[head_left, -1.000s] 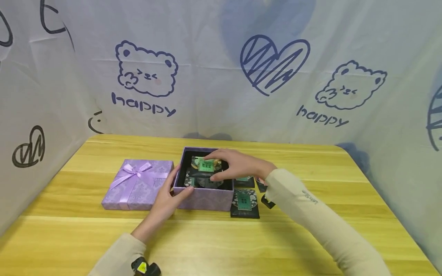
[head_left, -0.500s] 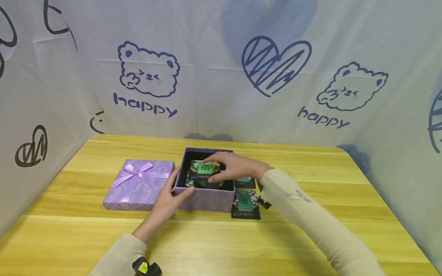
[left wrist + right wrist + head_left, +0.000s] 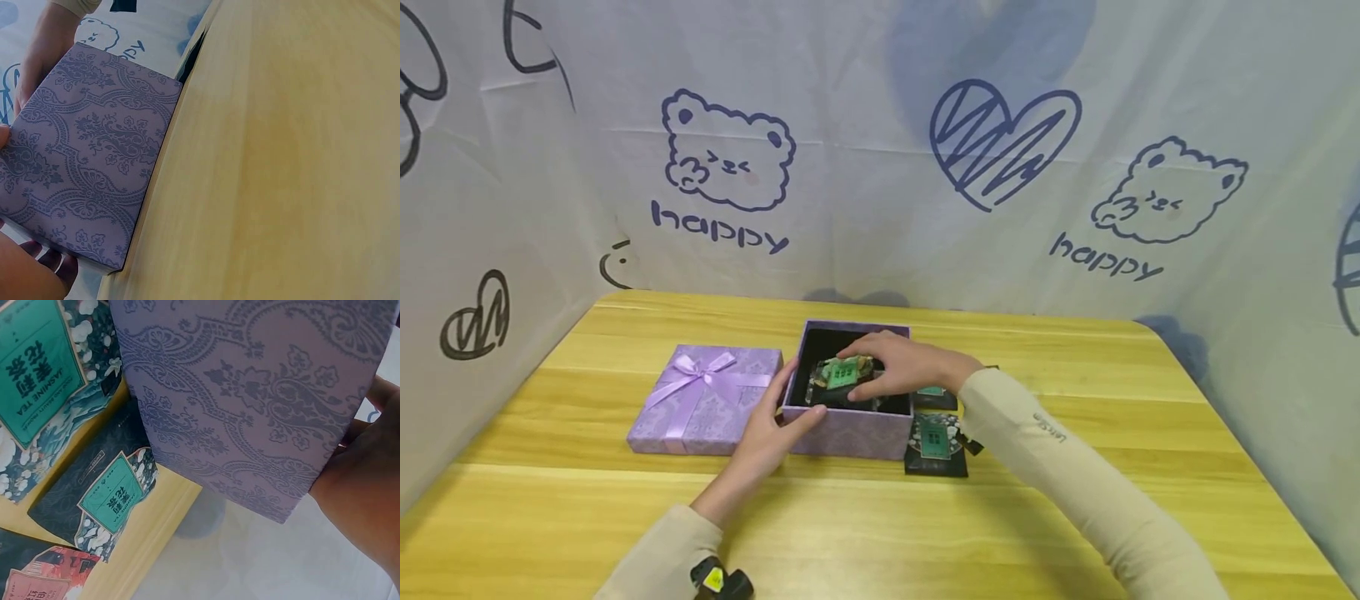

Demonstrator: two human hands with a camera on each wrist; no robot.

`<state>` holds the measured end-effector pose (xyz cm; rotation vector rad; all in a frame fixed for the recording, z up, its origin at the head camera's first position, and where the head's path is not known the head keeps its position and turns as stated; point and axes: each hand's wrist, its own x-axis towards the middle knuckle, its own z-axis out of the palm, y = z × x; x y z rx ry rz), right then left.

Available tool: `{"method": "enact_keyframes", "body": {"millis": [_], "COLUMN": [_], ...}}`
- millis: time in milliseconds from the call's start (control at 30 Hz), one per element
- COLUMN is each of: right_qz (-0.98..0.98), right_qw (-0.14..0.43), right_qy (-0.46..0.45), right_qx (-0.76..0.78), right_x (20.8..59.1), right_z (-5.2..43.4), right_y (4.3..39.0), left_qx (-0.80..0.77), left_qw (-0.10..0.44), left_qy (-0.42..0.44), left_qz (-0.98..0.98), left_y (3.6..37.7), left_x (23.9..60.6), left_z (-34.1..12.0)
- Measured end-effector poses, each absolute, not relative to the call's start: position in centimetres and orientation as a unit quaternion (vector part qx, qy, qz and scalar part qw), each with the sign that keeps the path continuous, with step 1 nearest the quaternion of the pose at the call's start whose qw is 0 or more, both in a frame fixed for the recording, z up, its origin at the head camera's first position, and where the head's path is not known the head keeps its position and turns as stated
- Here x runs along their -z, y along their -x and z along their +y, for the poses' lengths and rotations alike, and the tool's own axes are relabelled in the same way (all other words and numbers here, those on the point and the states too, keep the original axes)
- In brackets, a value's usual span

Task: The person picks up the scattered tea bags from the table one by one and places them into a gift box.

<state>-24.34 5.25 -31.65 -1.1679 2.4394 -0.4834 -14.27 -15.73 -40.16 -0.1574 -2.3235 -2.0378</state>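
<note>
A purple patterned gift box (image 3: 850,435) with a black inside stands uncovered on the table. My left hand (image 3: 767,443) holds its near left corner, thumb at the front rim and fingers along the left wall. Inside the box, my right hand (image 3: 913,367) pinches a black tea packet (image 3: 841,373) with a green label between thumb and fingers. Other packets lie beneath it, mostly hidden. Only the box's outer wall (image 3: 87,150) shows in the left wrist view; part of the right hand (image 3: 362,487) appears beyond the wall in the right wrist view.
The purple lid (image 3: 722,400) with a ribbon bow lies left of the box. Against the box's right side lie several tea packets, among them a jasmine tea packet (image 3: 935,446) and a red-labelled packet (image 3: 40,578). A printed cloth (image 3: 850,208) hangs behind the wooden table (image 3: 880,533).
My right hand has lowered the tea packet deeper into the box, a little toward its front. My left hand keeps its hold on the box.
</note>
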Motion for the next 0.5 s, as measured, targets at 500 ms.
{"method": "enact_keyframes", "body": {"millis": [500], "right_qz": [0.868], "right_qw": [0.157], "right_qy": [0.415], "right_qx": [0.224], "right_x": [31.72], "right_z": [6.23], "right_y": [24.35], "left_qx": [0.66], "left_qw": [0.025], "left_qy": [0.044], "left_qz": [-0.749], "left_y": [14.14], "left_x": [40.11], "left_z": [-15.66]}}
